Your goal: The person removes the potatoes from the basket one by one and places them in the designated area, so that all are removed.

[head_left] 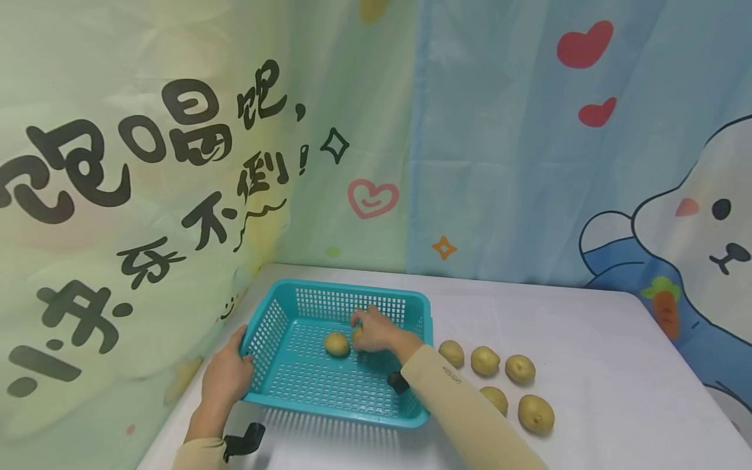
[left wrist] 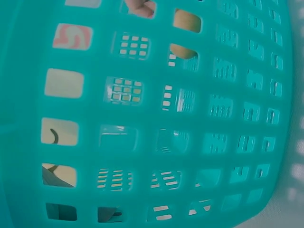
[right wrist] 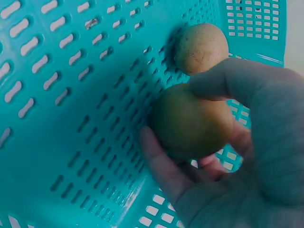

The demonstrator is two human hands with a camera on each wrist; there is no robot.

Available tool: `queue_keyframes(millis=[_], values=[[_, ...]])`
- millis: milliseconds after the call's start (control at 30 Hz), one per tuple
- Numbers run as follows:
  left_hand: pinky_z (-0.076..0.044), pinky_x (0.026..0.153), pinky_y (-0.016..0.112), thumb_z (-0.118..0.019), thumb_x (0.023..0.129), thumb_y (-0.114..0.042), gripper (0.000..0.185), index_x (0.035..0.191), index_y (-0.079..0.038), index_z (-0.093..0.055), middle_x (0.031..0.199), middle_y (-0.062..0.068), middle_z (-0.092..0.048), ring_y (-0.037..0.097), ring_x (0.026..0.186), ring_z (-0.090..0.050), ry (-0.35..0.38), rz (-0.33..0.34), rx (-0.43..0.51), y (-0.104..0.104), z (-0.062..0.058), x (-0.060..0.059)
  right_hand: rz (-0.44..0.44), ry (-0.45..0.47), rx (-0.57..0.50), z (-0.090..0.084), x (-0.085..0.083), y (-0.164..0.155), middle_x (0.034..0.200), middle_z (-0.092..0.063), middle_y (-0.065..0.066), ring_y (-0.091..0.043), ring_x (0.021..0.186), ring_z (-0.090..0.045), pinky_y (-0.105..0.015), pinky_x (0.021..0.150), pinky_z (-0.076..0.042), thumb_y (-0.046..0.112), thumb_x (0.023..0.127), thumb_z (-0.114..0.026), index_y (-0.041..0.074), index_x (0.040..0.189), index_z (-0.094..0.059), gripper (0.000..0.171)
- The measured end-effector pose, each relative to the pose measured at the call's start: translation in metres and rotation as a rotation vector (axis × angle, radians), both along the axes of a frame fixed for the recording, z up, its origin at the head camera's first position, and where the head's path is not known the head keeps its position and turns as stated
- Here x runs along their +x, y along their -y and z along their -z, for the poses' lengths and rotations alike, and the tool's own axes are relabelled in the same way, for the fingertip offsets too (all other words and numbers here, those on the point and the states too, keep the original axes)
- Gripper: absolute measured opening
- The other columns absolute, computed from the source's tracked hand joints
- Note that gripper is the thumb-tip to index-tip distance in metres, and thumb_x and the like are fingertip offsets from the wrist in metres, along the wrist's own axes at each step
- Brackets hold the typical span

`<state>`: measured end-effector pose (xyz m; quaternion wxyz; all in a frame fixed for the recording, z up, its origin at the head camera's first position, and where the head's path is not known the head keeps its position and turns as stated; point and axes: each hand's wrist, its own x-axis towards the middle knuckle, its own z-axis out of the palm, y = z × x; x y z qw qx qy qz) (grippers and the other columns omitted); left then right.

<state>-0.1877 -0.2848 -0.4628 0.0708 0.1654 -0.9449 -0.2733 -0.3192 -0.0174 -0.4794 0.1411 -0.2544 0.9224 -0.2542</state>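
A teal plastic basket (head_left: 346,416) with slotted sides stands on the white table. My left hand (head_left: 228,371) grips its left rim, thumb on the inner side. Inside the basket, my right hand (head_left: 376,329) holds a potato (right wrist: 192,121) between thumb and fingers, close over the slotted floor. A second potato (head_left: 337,344) lies on the basket floor just left of that hand, and the right wrist view shows this potato (right wrist: 202,49) beyond the held one. The left wrist view is mostly filled by the basket's side wall (left wrist: 156,114).
Several more potatoes (head_left: 485,361) lie on the table (head_left: 611,365) to the right of the basket, one (head_left: 493,401) partly behind the right sleeve (head_left: 464,405). Printed curtains (head_left: 499,143) hang behind and to the left of the table.
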Motion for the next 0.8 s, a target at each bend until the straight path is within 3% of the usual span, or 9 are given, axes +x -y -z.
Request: queue_keyframes(millis=[400,600,800], values=[[-0.037,0.049,0.033,-0.052,0.093,-0.005,0.061,0.150,0.000,-0.031,0.118,0.038,-0.057,0.026,0.062,-0.055,0.005,0.004,0.029,-0.001,0.001,0.001,-0.003,0.041,0.058,-0.005,0.008,-0.013,0.099,-0.061,-0.005,-0.018,0.080,-0.053,-0.034,0.070,-0.046,0.007,0.077,-0.074,0.008,0.119,-0.063,0.044],[-0.037,0.049,0.033,-0.050,0.094,-0.006,0.061,0.151,0.000,-0.029,0.119,0.039,-0.056,0.026,0.062,-0.055,0.017,0.003,0.027,0.001,0.002,0.001,-0.024,0.011,0.021,-0.016,0.010,-0.018,0.106,-0.062,-0.006,-0.017,0.084,-0.053,-0.033,0.071,-0.046,0.012,0.078,-0.077,0.010,0.122,-0.063,0.046],[-0.037,0.049,0.033,-0.051,0.094,-0.006,0.062,0.151,-0.001,-0.029,0.117,0.039,-0.057,0.026,0.062,-0.055,0.011,0.009,0.029,0.001,0.000,0.002,-0.098,-0.010,-0.042,-0.032,0.019,-0.024,0.119,-0.055,-0.008,-0.016,0.082,-0.049,-0.028,0.062,-0.044,0.004,0.078,-0.074,0.015,0.120,-0.066,0.044]])
